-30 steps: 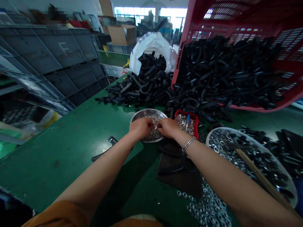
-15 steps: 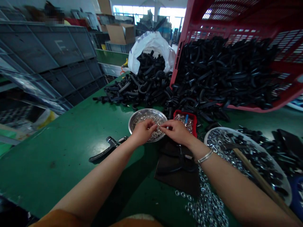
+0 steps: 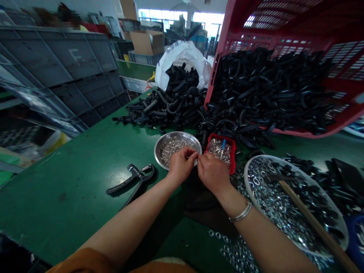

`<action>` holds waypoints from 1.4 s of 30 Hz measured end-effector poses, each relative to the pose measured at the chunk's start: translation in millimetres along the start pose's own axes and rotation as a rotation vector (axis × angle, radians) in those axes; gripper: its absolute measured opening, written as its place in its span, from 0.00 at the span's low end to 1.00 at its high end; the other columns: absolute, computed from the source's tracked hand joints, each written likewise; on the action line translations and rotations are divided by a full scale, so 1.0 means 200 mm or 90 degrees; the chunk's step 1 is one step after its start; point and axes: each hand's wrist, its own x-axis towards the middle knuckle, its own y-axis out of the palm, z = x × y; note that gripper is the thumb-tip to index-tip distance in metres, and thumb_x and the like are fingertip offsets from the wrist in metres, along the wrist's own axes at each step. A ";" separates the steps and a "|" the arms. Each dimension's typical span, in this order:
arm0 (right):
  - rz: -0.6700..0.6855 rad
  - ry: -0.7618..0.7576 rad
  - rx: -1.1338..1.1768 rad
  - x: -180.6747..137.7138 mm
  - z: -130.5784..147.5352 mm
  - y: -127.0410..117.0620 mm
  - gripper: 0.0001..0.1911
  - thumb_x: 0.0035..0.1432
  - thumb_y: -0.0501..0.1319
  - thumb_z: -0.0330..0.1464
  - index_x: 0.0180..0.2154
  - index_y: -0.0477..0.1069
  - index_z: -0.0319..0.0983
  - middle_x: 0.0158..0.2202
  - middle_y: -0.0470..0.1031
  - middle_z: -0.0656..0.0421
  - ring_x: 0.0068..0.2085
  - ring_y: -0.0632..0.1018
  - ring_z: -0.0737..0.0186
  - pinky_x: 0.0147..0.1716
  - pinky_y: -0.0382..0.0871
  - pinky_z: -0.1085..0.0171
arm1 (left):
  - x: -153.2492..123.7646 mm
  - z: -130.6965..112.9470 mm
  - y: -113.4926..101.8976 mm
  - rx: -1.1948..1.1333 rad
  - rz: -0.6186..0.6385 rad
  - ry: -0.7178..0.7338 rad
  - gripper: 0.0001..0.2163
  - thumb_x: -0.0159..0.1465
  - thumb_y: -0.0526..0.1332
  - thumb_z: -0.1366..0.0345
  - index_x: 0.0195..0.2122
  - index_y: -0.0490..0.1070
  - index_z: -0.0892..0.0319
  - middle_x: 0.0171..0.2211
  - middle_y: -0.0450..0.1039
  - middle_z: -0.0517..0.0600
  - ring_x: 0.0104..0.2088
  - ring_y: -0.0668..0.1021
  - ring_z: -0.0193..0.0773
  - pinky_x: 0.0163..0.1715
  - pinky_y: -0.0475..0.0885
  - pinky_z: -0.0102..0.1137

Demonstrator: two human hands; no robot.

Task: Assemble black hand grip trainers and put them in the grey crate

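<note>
The black spring-handle assembly (image 3: 138, 173), at left on the green table (image 3: 82, 182), is now more fully exposed beside the left forearm. The left hand (image 3: 182, 163) and right hand (image 3: 214, 171) have shifted from over the metal bowl (image 3: 178, 135) to its right rim. Thumb and fingers of each hand are pinched, with the fingertips of both meeting; whether a part is held between them cannot be told. Work now appears to be fine handling at the fingertips rather than picking from the bowl.

Containers, left to right: stacked grey crates (image 3: 76, 57), contents not visible; the bowl, holding small metal parts (image 3: 170, 149); behind it, a white bag (image 3: 165, 68) with black parts spilling out; a small red tray (image 3: 234, 155), holding metal pins and a blue-handled tool (image 3: 223, 144); a tilted red basket (image 3: 313, 132), filled with black parts; a white basin (image 3: 247, 172), holding metal rings, with a hammer (image 3: 307, 212) laid across it.
</note>
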 end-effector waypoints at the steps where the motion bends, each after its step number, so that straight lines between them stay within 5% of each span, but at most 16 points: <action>1: 0.008 -0.003 -0.003 0.00 0.00 0.00 0.14 0.61 0.46 0.31 0.35 0.70 0.36 0.33 0.71 0.53 0.33 0.73 0.60 0.28 0.60 0.66 | 0.00 0.00 0.00 -0.003 0.002 -0.017 0.06 0.56 0.59 0.63 0.29 0.70 0.60 0.25 0.73 0.47 0.24 0.73 0.31 0.25 0.66 0.25; 6: -0.016 -0.008 0.153 0.03 -0.07 0.06 0.11 0.58 0.50 0.29 0.33 0.72 0.36 0.32 0.73 0.54 0.34 0.73 0.62 0.32 0.63 0.66 | 0.01 0.00 0.03 -0.079 0.052 -0.101 0.09 0.56 0.58 0.60 0.29 0.69 0.60 0.23 0.71 0.46 0.17 0.70 0.29 0.17 0.63 0.24; 11: -0.079 0.009 0.435 0.06 -0.17 0.09 0.09 0.55 0.56 0.35 0.34 0.73 0.38 0.31 0.75 0.59 0.34 0.74 0.64 0.35 0.66 0.67 | 0.08 0.01 -0.05 -0.074 0.101 -0.086 0.08 0.57 0.56 0.60 0.30 0.68 0.61 0.25 0.73 0.48 0.22 0.73 0.31 0.23 0.65 0.25; 17: 0.146 -0.048 0.121 0.06 -0.16 -0.01 0.07 0.51 0.58 0.33 0.30 0.75 0.41 0.31 0.75 0.57 0.35 0.74 0.60 0.33 0.65 0.64 | 0.07 0.03 -0.21 0.136 0.133 -0.019 0.10 0.60 0.53 0.60 0.27 0.67 0.60 0.24 0.72 0.47 0.24 0.71 0.32 0.25 0.62 0.26; 22: 0.257 -0.111 0.065 -0.03 -0.17 -0.05 0.08 0.51 0.58 0.33 0.33 0.75 0.45 0.35 0.75 0.58 0.35 0.75 0.58 0.30 0.65 0.63 | -0.04 -0.03 -0.25 0.119 0.198 0.040 0.09 0.61 0.52 0.61 0.29 0.67 0.59 0.24 0.71 0.45 0.25 0.71 0.31 0.26 0.62 0.26; 34: 0.358 -0.157 0.077 0.00 -0.28 -0.03 0.10 0.48 0.60 0.29 0.33 0.75 0.46 0.34 0.77 0.61 0.38 0.76 0.58 0.32 0.65 0.64 | -0.17 -0.05 -0.13 0.405 0.286 0.193 0.08 0.61 0.53 0.61 0.35 0.69 0.55 0.31 0.73 0.48 0.33 0.74 0.38 0.29 0.64 0.29; 42: 0.348 -0.242 0.070 -0.01 -0.28 -0.01 0.09 0.49 0.60 0.30 0.33 0.75 0.47 0.32 0.77 0.62 0.36 0.76 0.60 0.30 0.63 0.65 | -0.20 0.00 -0.08 0.374 0.391 0.251 0.08 0.62 0.52 0.62 0.36 0.67 0.58 0.33 0.72 0.48 0.33 0.74 0.37 0.29 0.65 0.28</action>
